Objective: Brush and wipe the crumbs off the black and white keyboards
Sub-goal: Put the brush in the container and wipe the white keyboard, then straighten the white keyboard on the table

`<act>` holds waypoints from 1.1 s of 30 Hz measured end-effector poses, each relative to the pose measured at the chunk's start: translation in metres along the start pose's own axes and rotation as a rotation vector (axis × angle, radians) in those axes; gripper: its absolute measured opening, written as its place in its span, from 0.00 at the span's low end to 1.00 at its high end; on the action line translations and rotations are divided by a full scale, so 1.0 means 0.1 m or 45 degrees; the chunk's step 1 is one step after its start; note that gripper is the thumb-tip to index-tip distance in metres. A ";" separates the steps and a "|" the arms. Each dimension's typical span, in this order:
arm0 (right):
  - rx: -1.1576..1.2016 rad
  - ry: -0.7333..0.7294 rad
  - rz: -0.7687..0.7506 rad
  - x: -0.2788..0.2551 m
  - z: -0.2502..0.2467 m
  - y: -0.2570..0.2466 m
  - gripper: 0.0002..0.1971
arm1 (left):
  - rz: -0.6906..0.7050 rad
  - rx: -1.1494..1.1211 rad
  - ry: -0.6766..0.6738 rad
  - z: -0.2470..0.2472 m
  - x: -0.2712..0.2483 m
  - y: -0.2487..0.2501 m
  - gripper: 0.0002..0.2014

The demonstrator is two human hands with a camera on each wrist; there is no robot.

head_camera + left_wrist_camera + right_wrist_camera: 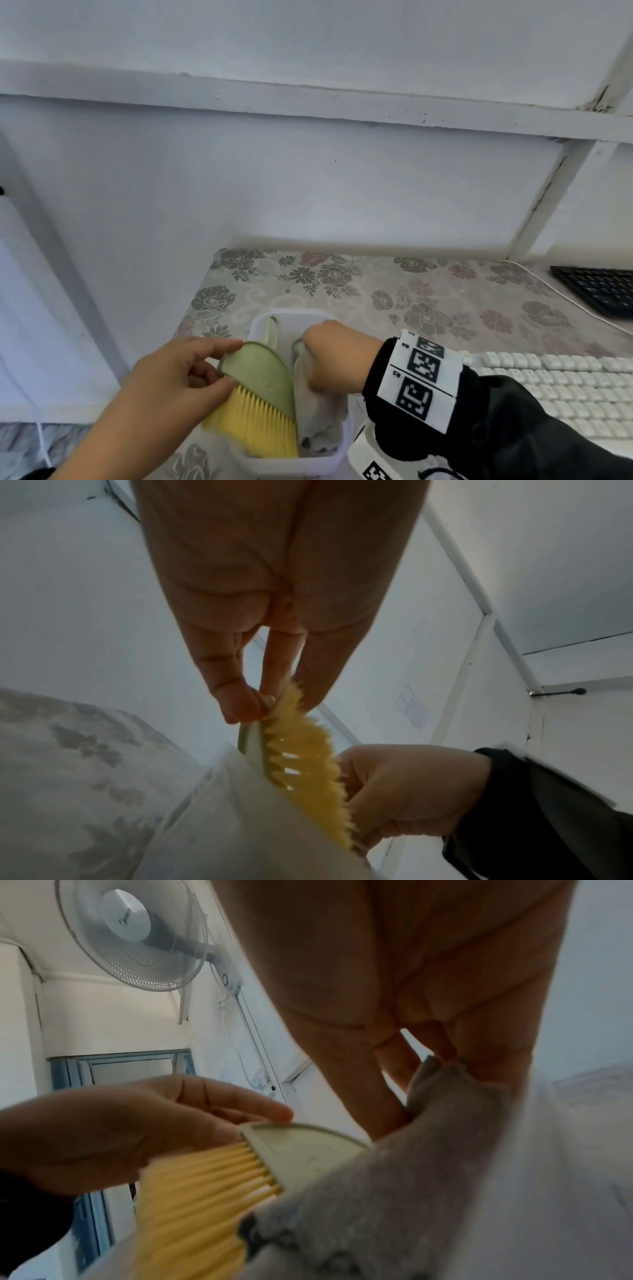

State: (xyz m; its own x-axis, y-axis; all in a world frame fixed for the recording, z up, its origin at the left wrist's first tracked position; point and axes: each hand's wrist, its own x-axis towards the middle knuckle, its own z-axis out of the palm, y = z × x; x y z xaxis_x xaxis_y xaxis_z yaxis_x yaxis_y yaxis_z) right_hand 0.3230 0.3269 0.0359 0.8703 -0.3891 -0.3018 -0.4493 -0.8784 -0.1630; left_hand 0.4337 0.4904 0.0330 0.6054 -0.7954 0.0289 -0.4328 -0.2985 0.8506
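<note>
The brush [259, 376] has a sage-green back and yellow bristles. The cloth [313, 404] is grey. The bin [298, 463] is translucent white. The desk [359, 291] cover is beige with grey and dull pink flowers. One keyboard [561, 387] is white, the other [603, 289] black.

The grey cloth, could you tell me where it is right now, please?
In the head view, the grey cloth sits in the white bin at bottom centre, right of the green brush, gripped by the right hand.
</note>
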 end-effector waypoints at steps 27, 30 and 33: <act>-0.019 0.177 -0.021 -0.62 0.15 0.23 0.24 | 0.237 0.347 0.011 0.17 -0.04 0.21 0.26; 0.147 0.250 0.023 -0.84 0.10 0.51 0.30 | 0.316 0.305 0.014 0.33 -0.06 0.40 0.27; 0.302 0.302 0.094 -1.14 0.07 0.91 0.34 | 0.380 0.243 -0.030 0.57 -0.08 0.60 0.31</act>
State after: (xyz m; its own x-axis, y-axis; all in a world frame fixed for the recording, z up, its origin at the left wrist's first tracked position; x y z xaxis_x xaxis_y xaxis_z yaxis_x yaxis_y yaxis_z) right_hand 0.1809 0.2933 0.0485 0.8440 -0.5271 -0.0989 -0.5227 -0.7673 -0.3714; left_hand 0.3647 0.4493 0.0544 0.4187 -0.8738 0.2472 -0.7069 -0.1427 0.6928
